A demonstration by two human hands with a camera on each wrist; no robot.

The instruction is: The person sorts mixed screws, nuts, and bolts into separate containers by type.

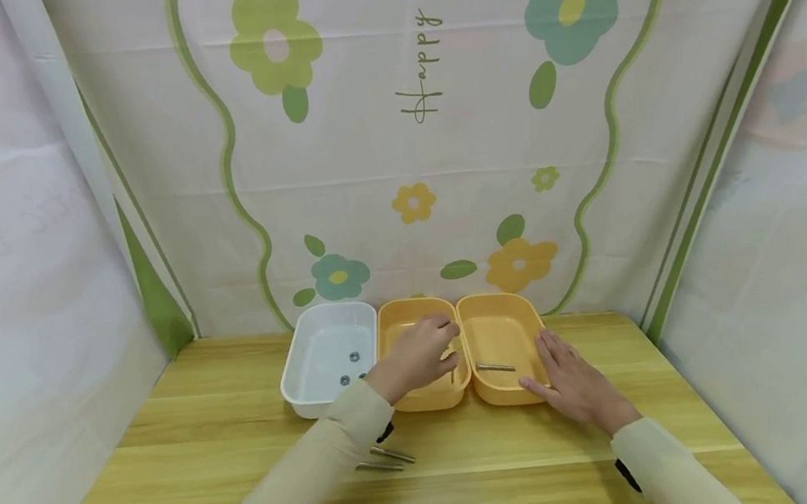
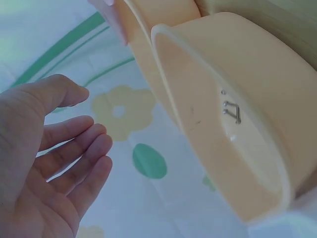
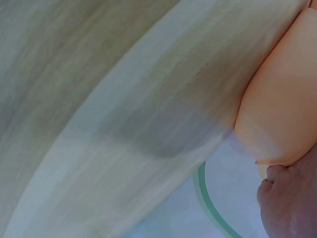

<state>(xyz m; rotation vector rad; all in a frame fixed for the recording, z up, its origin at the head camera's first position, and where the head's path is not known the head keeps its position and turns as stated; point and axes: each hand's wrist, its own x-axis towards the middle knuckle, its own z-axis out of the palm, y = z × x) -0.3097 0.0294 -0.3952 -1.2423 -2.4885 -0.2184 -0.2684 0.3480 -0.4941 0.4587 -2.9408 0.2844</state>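
My left hand [image 1: 421, 351] hovers over the middle yellow bin [image 1: 433, 400]. In the left wrist view its fingers [image 2: 86, 153] are loosely bent, with nothing between them and the thumb. Small thin metal pieces [image 2: 231, 111] lie in that bin, too small to name. My right hand [image 1: 574, 382] rests against the right yellow bin [image 1: 507, 332], its fingers along the right rim and its thumb at the front corner. In this bin lies a metal rod [image 1: 496, 367]. Only part of the right hand [image 3: 292, 198] appears in the right wrist view.
Left of the yellow bins stands a white bin [image 1: 320, 346] with several metal nuts [image 1: 354, 357]; the left forearm passes in front of its corner. Two metal rods [image 1: 392, 455] lie on the wooden table [image 1: 479, 495] beside the left sleeve. A flowered cloth [image 1: 398, 143] hangs behind the bins.
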